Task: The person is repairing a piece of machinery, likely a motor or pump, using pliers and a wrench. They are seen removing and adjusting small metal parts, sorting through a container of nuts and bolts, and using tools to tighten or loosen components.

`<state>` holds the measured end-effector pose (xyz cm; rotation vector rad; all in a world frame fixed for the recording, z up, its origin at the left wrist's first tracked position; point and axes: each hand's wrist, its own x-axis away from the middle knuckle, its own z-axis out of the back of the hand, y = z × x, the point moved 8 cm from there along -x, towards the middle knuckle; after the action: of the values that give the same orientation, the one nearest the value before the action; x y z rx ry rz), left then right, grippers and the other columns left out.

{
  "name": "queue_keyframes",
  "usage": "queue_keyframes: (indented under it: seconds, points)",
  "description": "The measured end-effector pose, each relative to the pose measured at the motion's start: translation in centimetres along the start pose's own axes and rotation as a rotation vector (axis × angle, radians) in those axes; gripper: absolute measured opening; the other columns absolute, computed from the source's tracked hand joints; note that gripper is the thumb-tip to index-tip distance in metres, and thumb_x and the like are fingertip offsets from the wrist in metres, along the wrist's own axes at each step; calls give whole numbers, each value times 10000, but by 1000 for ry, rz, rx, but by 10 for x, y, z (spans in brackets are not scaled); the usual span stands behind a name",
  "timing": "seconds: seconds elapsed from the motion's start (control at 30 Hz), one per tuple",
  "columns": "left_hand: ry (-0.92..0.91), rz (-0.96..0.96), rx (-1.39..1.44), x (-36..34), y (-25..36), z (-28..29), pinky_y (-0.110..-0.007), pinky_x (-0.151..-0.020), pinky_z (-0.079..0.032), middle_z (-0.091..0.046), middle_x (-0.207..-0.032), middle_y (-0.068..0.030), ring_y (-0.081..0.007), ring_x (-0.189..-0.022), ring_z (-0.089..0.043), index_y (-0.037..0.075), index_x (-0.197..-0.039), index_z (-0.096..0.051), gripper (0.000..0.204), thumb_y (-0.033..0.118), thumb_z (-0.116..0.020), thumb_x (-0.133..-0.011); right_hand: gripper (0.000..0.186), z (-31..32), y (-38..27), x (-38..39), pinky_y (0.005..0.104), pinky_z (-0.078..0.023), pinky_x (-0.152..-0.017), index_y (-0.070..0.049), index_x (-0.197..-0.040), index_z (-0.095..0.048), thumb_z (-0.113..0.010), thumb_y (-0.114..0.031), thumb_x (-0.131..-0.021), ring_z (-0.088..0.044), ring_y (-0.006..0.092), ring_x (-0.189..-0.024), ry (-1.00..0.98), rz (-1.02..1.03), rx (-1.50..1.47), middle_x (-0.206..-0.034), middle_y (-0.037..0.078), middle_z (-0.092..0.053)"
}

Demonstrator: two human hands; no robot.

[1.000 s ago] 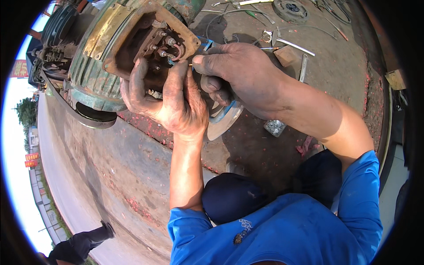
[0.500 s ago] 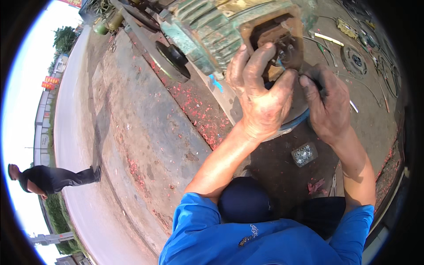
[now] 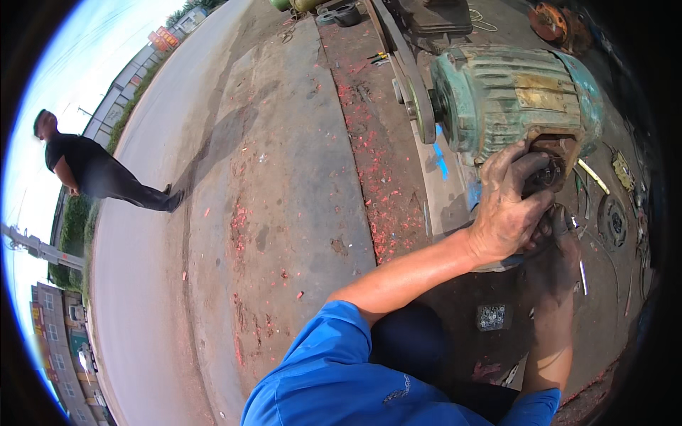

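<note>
A worn green electric motor [image 3: 490,106] with cooling ribs lies before me, its rusty square terminal box [image 3: 566,145] uncovered on the near side. My left hand [image 3: 501,220] reaches to the box, fingers bent over its opening and thumb curled in toward them. Just below the box, my right hand [image 3: 558,248] is close against the left thumb, fingers drawn together; its wrist is blurred. Whatever the fingertips pinch is hidden. Dark terminals inside the box show only in part.
A belt [image 3: 419,92] runs off the motor's pulley. Below my hands sits a clear tub of small metal parts [image 3: 492,317]. A round plate [image 3: 612,220] and tools lie at right. A person [image 3: 92,167] in dark clothes stands by the road.
The view has swung left, so the motor and my hands sit farther right and more of the motor shows. My right hand has moved closer beneath the left. The person at left has turned.
</note>
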<state>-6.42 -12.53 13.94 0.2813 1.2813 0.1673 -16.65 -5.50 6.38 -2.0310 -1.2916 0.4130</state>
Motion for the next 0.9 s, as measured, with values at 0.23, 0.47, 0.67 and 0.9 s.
queue_keyframes:
  seconds: [0.23, 0.47, 0.67, 0.9]
  points:
    - [-14, -3, -58, -4, -9, 10, -480, -1055, -313, -524, -1307, -133, -385, -1274, -373, 163, -931, -741, 267, 58, -781, -689, 236, -33, -69, 6, 291, -464, -658, -24, -897, -681, -720, -256, -879, -572, 125, -721, 34, 390, 1047, -775, 35, -636]
    - [-35, -64, -51, -3, 5, 3, -513, -1064, -298, -518, -1318, -146, -395, -1259, -393, 159, -972, -728, 301, 48, -767, -695, 203, -95, -101, 28, 378, -472, -614, -14, -880, -649, -769, -103, -742, -615, 312, -716, -169, 742, 1871, -789, 129, -627]
    - [-38, -16, -47, 2, -12, 17, -521, -1052, -312, -522, -1324, -159, -417, -1263, -398, 134, -982, -720, 328, 49, -778, -671, 157, -111, -76, 7, 473, -497, -669, -8, -786, -604, -684, -143, -779, -621, 400, -760, -163, 646, 1996, -741, 171, -633]
    - [-83, -53, 31, 6, -2, 18, -602, -1040, -322, -427, -1382, -201, -460, -1323, -343, 47, -1182, -599, 627, 229, -818, -623, 95, -24, -49, -17, 202, -348, -482, -33, -854, -621, -641, -119, -889, -468, 39, -531, -62, 182, 971, -690, -7, -580]
